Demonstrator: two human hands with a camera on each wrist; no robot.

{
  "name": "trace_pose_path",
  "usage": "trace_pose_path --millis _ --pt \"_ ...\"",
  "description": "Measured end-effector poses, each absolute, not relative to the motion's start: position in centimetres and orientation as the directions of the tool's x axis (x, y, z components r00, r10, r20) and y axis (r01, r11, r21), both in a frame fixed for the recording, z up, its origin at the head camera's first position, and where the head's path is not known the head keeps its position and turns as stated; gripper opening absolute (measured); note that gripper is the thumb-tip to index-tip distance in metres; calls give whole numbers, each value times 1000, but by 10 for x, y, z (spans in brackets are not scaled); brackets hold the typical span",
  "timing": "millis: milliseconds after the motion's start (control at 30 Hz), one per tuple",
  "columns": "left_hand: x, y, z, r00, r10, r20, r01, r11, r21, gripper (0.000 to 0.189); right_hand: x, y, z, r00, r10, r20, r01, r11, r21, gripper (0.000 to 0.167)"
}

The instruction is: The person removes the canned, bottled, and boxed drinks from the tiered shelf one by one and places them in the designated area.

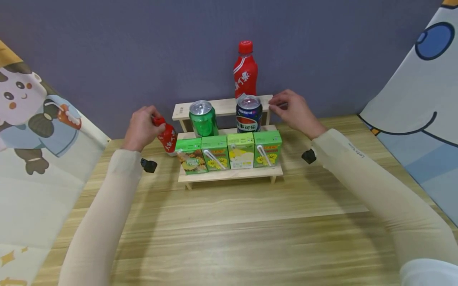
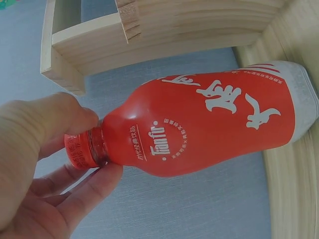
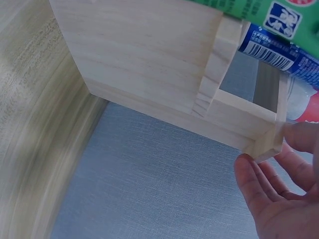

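A tilted red soda bottle [image 2: 199, 119] stands beside the wooden step shelf [image 1: 229, 173] at its left end. My left hand [image 1: 141, 125] pinches it at the neck and red cap [image 2: 82, 149], thumb on one side and fingers on the other. At the shelf's top right end, my right hand [image 1: 295, 111] grips the corner [image 3: 266, 144] between thumb and fingers. A second red bottle [image 1: 245, 71] is upright on the top step. Below it are a green can [image 1: 203, 119] and a dark blue cola can [image 1: 248, 115] on the middle step.
Several green and yellow drink cartons [image 1: 241, 151] stand side by side on the lowest step. Behind the shelf rises a grey-blue wall [image 1: 143, 51]. Printed cartoon panels [image 1: 39, 107] flank the wood-grain table [image 1: 229, 230]. A white rounded object [image 1: 429, 272] shows at lower right.
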State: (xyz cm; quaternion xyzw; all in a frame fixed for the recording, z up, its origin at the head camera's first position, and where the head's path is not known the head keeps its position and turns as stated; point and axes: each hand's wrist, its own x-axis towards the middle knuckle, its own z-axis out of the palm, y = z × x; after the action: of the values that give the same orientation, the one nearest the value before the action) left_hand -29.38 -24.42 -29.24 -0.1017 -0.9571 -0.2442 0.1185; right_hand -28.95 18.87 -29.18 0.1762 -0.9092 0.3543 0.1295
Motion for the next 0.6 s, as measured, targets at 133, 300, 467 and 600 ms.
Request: trace_pose_path --millis 133,300,467,600 --pt "-295 -244 -292 -949 147 278 262 859 440 19 -290 189 -292 -905 -225 360 -410 688 -599 27" --pt "-296 -243 -291 -949 156 275 269 855 443 18 -290 188 -291 -904 -222 366 -411 690 -596 27" --pt "-296 -241 -290 -950 154 272 266 855 446 19 -290 188 -291 -905 -224 362 -409 693 -594 27" --pt "-296 -241 -291 -946 166 277 281 846 454 18 -290 188 -292 -905 -222 362 -407 695 -593 27"
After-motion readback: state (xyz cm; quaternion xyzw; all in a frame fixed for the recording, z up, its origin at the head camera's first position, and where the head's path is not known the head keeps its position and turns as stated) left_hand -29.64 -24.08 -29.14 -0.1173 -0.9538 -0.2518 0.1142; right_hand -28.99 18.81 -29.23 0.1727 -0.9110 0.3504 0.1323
